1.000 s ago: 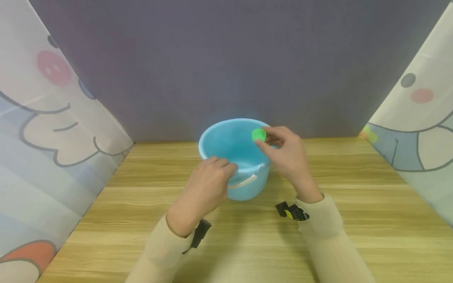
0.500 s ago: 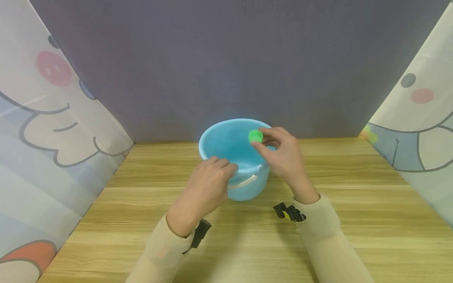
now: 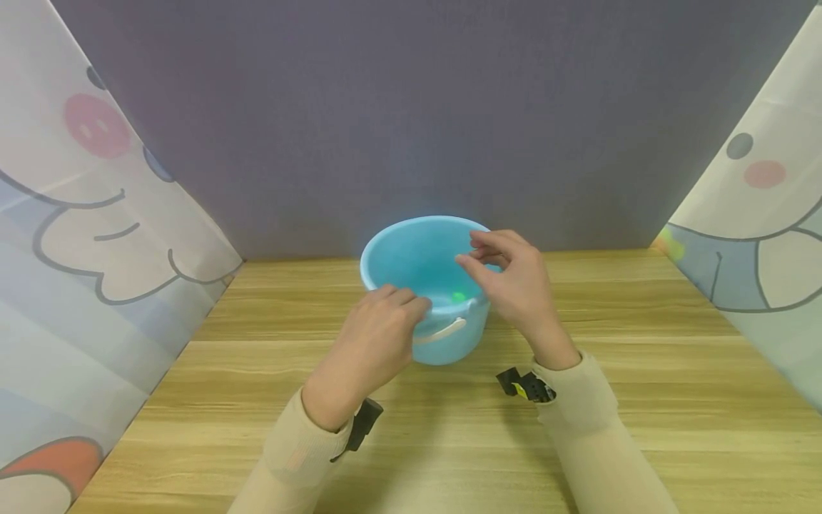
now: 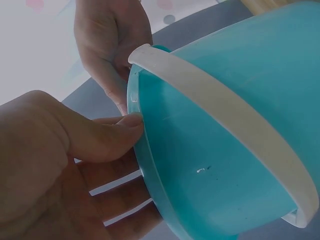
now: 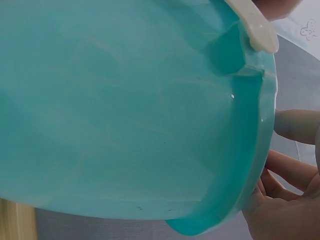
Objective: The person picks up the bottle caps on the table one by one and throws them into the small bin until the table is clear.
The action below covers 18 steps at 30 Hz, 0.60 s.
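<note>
A light blue bucket (image 3: 451, 350) stands upright on the table with its white handle (image 3: 446, 331) hanging at the front. My left hand (image 3: 374, 330) holds the near left of its rim; in the left wrist view the thumb (image 4: 112, 135) presses the outside, and the other fingers reach over the rim. Over the right side of the opening, my right hand (image 3: 521, 287) has thumb and fingers apart with nothing between them. A small round green cap (image 3: 459, 297) shows low inside the bucket, partly hidden by the front rim; I cannot tell whether it is lying or falling.
Wood-grain table (image 3: 270, 371) spreads around the bucket. A dark grey panel (image 3: 424, 114) rises close behind it. Cloth sheets with cartoon prints hang at the left (image 3: 128, 235) and right (image 3: 764, 235).
The right hand moved slightly left with the green cap, then let go of it. The cap dropped from between the fingertips into the bucket. The left hand and the bucket stayed put.
</note>
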{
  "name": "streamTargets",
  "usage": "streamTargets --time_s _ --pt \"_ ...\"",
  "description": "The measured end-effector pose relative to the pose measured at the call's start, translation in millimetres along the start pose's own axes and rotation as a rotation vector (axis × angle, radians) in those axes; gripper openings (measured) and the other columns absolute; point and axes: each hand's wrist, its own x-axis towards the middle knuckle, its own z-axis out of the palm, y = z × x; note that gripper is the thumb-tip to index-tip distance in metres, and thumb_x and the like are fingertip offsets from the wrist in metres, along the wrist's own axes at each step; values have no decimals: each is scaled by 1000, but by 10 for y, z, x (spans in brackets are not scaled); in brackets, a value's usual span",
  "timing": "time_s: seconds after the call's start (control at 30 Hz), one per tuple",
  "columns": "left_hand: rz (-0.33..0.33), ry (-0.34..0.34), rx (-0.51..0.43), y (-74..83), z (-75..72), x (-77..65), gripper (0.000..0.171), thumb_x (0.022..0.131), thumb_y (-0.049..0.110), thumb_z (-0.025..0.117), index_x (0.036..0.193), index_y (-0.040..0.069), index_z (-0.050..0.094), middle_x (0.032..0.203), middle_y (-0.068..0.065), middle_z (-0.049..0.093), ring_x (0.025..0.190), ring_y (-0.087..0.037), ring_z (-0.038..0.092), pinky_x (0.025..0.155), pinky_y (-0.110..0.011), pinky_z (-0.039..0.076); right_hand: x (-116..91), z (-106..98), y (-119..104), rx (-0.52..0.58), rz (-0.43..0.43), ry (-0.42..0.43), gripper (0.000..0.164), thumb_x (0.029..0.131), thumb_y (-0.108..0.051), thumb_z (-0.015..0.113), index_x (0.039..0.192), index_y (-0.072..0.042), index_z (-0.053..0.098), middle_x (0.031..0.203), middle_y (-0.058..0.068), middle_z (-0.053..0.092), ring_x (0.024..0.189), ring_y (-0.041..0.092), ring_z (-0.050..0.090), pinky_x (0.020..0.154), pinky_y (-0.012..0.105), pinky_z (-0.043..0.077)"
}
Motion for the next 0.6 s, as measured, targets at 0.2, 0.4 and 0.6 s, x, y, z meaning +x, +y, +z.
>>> streamTargets --time_s 0.2,0.4,0.6 --pt "0 -3 -7 -8 6 0 30 71 -17 70 85 9 65 74 -1 58 70 -22 51 67 -33 45 2 -12 -3 8 1 5 35 89 -1 76 122 8 68 110 18 65 94 21 64 89 26 55" --pt "15 7 -14 -27 25 0 35 71 -19 70 93 8 70 82 -2 66 73 -22 55 70 -33 48 7 -61 -7 28 -22 33 33 89 0 76 120 9 69 109 20 65 90 15 64 88 22 54" --pt "26 11 -41 -41 35 7 40 69 -24 66 96 7 71 85 -3 68 76 -23 57 72 -34 49 7 -141 -19 40 -16 74 34 88 0 76 120 9 69 105 15 65 89 13 65 88 22 54"
